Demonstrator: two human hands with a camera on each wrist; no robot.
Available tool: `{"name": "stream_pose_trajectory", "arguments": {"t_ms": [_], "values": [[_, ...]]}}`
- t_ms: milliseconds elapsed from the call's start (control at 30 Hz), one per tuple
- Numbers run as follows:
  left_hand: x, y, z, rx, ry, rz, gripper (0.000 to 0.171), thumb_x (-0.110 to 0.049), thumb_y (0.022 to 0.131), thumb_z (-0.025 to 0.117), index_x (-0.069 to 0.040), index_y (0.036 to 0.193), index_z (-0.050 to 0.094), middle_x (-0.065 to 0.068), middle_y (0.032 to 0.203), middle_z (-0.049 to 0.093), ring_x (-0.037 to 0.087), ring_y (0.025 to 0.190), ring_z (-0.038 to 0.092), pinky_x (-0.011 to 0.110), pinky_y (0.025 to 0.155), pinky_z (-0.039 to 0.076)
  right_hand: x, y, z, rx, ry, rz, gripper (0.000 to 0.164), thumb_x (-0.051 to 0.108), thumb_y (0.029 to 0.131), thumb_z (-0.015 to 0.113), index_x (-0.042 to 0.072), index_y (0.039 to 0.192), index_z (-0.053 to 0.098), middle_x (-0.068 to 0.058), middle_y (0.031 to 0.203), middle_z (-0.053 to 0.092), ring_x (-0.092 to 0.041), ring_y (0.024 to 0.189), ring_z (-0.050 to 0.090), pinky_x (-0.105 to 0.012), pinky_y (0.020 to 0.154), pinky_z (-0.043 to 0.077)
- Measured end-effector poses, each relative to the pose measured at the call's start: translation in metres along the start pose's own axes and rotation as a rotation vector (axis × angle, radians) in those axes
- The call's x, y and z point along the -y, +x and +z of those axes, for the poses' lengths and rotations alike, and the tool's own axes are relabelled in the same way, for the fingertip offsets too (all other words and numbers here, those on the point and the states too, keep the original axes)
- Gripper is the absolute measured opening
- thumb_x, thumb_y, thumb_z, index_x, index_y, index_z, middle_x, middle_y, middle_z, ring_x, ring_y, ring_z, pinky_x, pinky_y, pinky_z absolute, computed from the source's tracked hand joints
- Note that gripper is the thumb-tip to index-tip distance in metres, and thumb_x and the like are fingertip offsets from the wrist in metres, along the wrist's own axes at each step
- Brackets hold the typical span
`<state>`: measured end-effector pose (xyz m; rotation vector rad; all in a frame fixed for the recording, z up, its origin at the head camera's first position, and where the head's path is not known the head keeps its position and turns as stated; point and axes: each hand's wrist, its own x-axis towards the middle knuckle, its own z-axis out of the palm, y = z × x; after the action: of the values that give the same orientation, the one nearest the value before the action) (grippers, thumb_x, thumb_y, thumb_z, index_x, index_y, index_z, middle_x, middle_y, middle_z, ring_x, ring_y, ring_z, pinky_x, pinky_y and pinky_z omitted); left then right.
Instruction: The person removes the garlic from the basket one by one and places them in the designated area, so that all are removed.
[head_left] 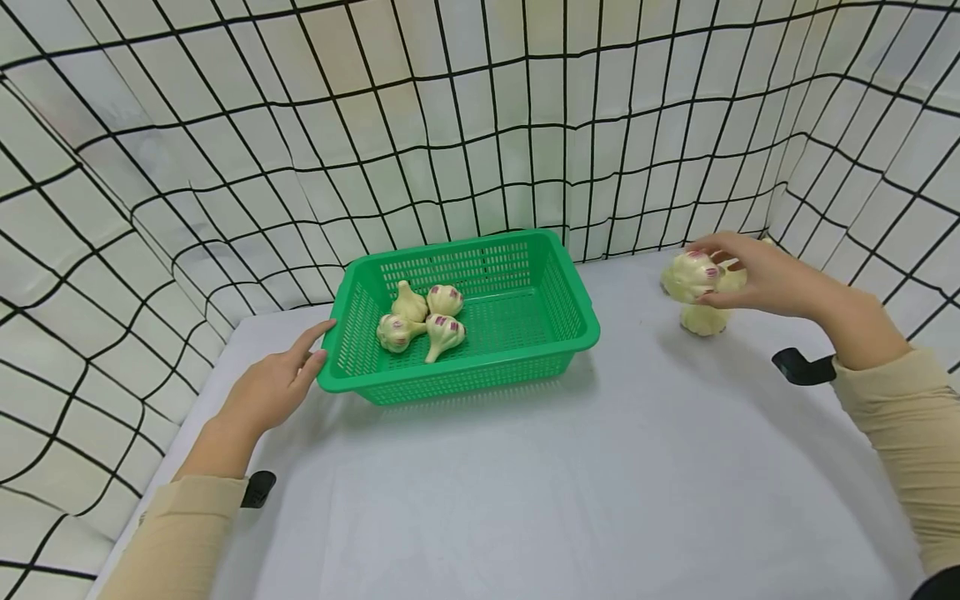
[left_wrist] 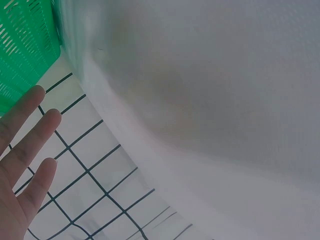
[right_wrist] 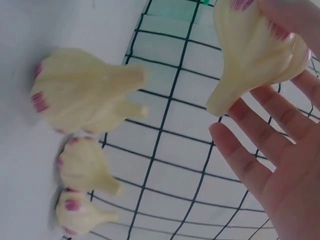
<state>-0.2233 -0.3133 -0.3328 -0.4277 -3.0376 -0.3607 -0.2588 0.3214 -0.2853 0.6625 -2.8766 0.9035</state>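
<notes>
A green plastic basket [head_left: 450, 379] stands on the white table with several garlic bulbs [head_left: 446, 332] grouped in its left half. At its left end, my left hand [head_left: 270, 383] touches the rim with index finger and thumb; in the left wrist view the other fingers [left_wrist: 30, 142] are spread and straight. Over at the right, my right hand [head_left: 772, 275] holds a garlic bulb [head_left: 690, 277] between thumb and fingers, raised above the table. Beneath it sits another bulb [head_left: 703, 322], partly hidden. The right wrist view shows the held bulb's stem pointing downward and more bulbs [right_wrist: 85, 162] in a row.
White walls covered by black netting [head_left: 495, 125] rise behind the basket and along both sides. A white cloth [head_left: 480, 483] covers the table. A small black device [head_left: 802, 367] sits at the right wrist and another [head_left: 258, 489] at the left.
</notes>
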Motion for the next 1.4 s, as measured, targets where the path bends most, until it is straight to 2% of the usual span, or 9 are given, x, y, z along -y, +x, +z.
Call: {"name": "stream_pose_trajectory", "arguments": {"t_ms": [200,467,700,800,933,1100,1167,1233,1400], "values": [[0.0,0.0,-0.001,-0.001,-0.007,0.001,0.058,-0.049,0.112,0.026,-0.019,0.162,0.025,0.021,0.094,0.069,0.026,0.069,0.061,0.042,0.056,0.046,-0.015,-0.013,-0.002,-0.044,-0.057,0.016,0.065,0.014,0.085,0.085,0.004,0.14,0.053,-0.015,0.133,0.057,-0.037,0.119,0.055,-0.017,0.087,0.041],[0.0,0.0,0.0,-0.001,-0.005,0.006,0.058,-0.048,0.112,0.026,-0.018,0.162,0.025,0.022,0.094,0.069,0.027,0.07,0.062,0.043,0.057,0.047,-0.036,-0.027,-0.005,-0.076,-0.11,0.044,0.064,0.017,0.085,0.086,0.005,0.139,0.055,-0.017,0.125,0.063,-0.033,0.112,0.058,-0.008,0.083,0.038],[0.0,0.0,0.002,-0.008,-0.009,0.012,0.058,-0.047,0.112,0.027,-0.018,0.162,0.026,0.019,0.09,0.069,0.026,0.069,0.061,0.043,0.057,0.047,-0.058,-0.039,-0.002,-0.125,-0.142,0.046,0.064,0.015,0.084,0.087,0.003,0.139,0.055,-0.019,0.118,0.066,0.007,0.097,0.048,-0.009,0.08,0.04],[0.001,0.0,0.002,-0.01,-0.009,0.014,0.058,-0.047,0.112,0.027,-0.018,0.162,0.025,0.019,0.09,0.069,0.025,0.068,0.061,0.042,0.056,0.046,-0.064,-0.042,-0.002,-0.133,-0.142,0.064,0.065,0.015,0.084,0.086,0.002,0.139,0.054,-0.022,0.119,0.065,0.013,0.096,0.043,-0.009,0.079,0.039],[0.001,0.001,0.001,-0.007,-0.009,0.009,0.058,-0.048,0.112,0.026,-0.019,0.162,0.025,0.015,0.085,0.067,0.024,0.066,0.058,0.041,0.055,0.045,-0.072,-0.042,0.0,-0.117,-0.141,0.106,0.067,0.019,0.087,0.084,0.002,0.142,0.05,-0.025,0.122,0.062,-0.005,0.106,0.05,-0.013,0.082,0.039],[0.001,0.002,0.001,-0.006,-0.008,0.017,0.058,-0.048,0.112,0.026,-0.019,0.162,0.025,0.014,0.086,0.067,0.023,0.066,0.058,0.041,0.056,0.045,-0.082,-0.043,0.001,-0.07,-0.115,0.179,0.07,0.025,0.091,0.08,0.001,0.147,0.045,-0.031,0.127,0.056,-0.041,0.115,0.052,-0.045,0.091,0.043],[0.001,0.001,0.001,-0.006,-0.009,0.016,0.058,-0.048,0.112,0.026,-0.019,0.162,0.025,0.015,0.086,0.068,0.023,0.067,0.059,0.041,0.056,0.045,-0.085,-0.043,0.001,-0.054,-0.113,0.196,0.071,0.026,0.092,0.079,0.0,0.148,0.044,-0.032,0.129,0.054,-0.046,0.115,0.051,-0.057,0.09,0.042],[0.001,0.001,0.001,-0.004,-0.011,0.013,0.058,-0.048,0.112,0.027,-0.019,0.162,0.025,0.015,0.087,0.068,0.023,0.066,0.058,0.041,0.055,0.045,-0.089,-0.043,0.001,-0.037,-0.112,0.21,0.072,0.028,0.093,0.078,0.0,0.149,0.043,-0.032,0.131,0.052,-0.047,0.116,0.051,-0.059,0.088,0.042],[0.0,0.0,0.001,-0.006,-0.014,0.012,0.058,-0.048,0.112,0.027,-0.019,0.162,0.025,0.015,0.087,0.068,0.024,0.066,0.059,0.041,0.055,0.045,-0.098,-0.045,0.001,-0.015,-0.105,0.246,0.074,0.032,0.094,0.078,0.0,0.15,0.041,-0.033,0.133,0.049,-0.048,0.117,0.049,-0.054,0.082,0.044]]}}
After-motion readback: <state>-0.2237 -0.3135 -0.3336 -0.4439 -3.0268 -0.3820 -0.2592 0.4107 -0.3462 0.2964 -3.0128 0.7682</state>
